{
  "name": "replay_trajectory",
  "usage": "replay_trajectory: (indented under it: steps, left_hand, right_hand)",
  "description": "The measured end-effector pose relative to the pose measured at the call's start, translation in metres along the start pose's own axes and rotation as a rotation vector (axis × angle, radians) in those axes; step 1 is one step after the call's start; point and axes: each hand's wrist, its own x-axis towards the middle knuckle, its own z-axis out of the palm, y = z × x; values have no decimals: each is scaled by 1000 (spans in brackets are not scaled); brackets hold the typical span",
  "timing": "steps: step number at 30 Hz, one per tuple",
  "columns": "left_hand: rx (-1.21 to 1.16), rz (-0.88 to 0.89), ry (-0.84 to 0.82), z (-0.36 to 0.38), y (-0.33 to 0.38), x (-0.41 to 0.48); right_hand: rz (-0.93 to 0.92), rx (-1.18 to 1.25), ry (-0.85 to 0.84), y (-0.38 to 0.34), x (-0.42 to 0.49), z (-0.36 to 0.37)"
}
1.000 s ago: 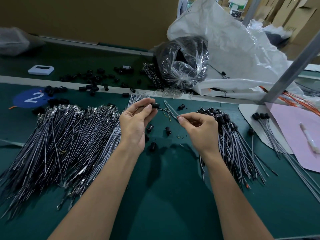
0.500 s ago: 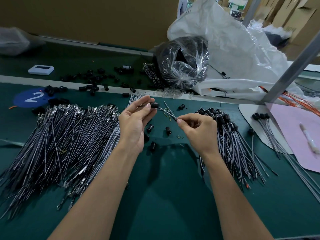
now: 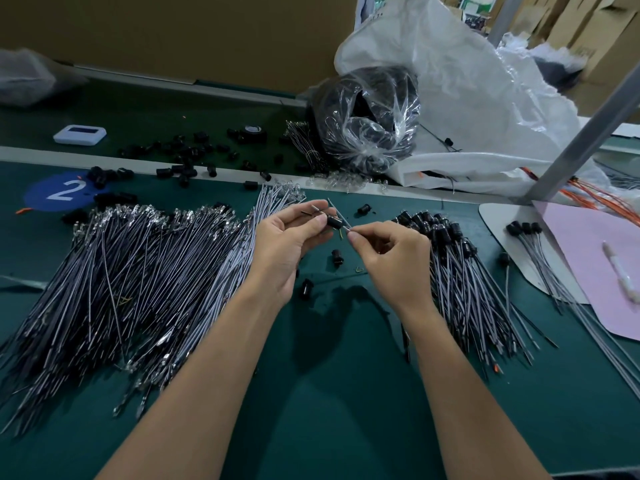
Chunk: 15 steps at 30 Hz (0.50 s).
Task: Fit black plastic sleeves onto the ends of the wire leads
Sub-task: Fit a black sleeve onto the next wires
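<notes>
Left hand [image 3: 287,244] pinches a black plastic sleeve [image 3: 334,222] on a wire lead [image 3: 341,216] that slants from far-left to near-right, its near end pinched by right hand [image 3: 391,258] fingertips.

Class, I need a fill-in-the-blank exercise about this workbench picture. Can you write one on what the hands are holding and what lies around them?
1. The left hand holds a ___ plastic sleeve.
2. The wire lead is pinched by the ___ hand.
3. The blue circle shows the number ___.
4. A white pen lies on the ___ sheet.

Missing words: black; right; 2; pink.
</notes>
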Motion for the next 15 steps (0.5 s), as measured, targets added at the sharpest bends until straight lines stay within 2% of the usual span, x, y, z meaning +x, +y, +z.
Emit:
replay_trajectory:
  steps: [4, 9, 15]
  left_hand:
    - [2, 9, -13, 1, 0, -1]
    - [42, 5, 1, 2, 0, -2]
    - [127, -3, 9, 2, -1, -3]
  right_hand:
    - [-2, 1, 2, -2, -1, 0]
    - [92, 69, 23, -3, 1, -2]
    - [25, 39, -25, -5, 0, -1]
